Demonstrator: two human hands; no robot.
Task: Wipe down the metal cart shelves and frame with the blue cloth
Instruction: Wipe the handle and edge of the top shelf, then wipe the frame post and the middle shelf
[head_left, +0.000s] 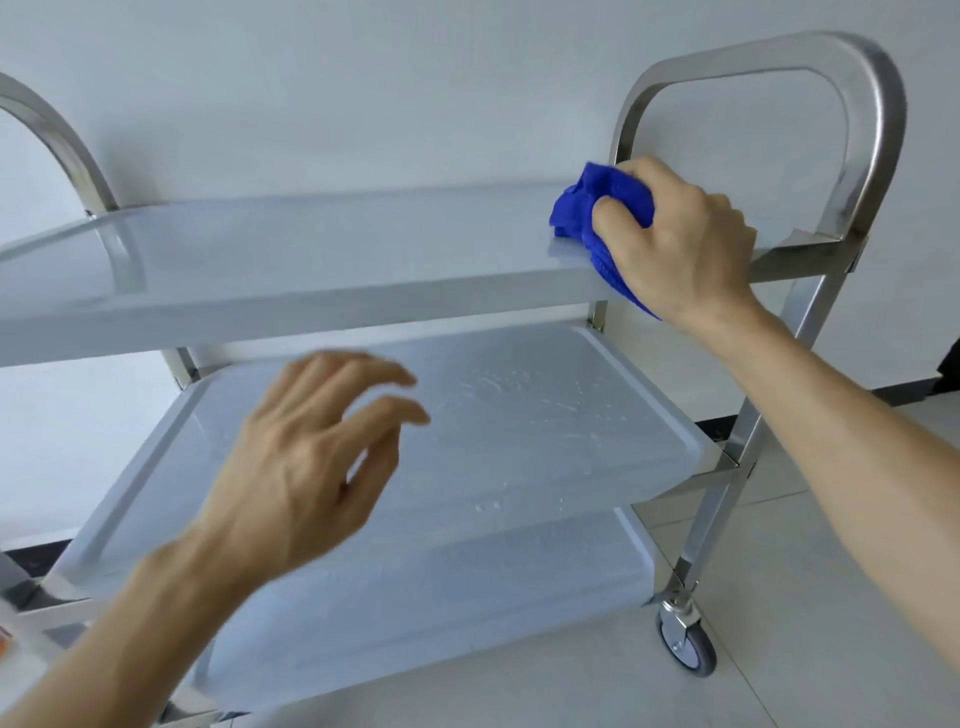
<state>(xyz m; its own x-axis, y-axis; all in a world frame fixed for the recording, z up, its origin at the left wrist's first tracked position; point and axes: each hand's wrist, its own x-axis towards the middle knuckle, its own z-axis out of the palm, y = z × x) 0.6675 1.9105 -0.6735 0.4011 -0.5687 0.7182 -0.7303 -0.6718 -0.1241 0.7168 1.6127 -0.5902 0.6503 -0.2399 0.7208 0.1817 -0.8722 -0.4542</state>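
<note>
Both forearms are bare from wrist to the frame edge, with no sleeve, watch, bracelet or glove showing. The left hand (306, 462) wears no ring; its tendons and knuckles stand out, and its fingertips are smeared by motion blur. The right hand (685, 244) is likewise unadorned, with short nails and ridged knuckles.

Vivid blue cloth (597, 208), silver-grey cart frame (862, 130), pale grey shelves (311, 249), white wall (363, 78).
</note>
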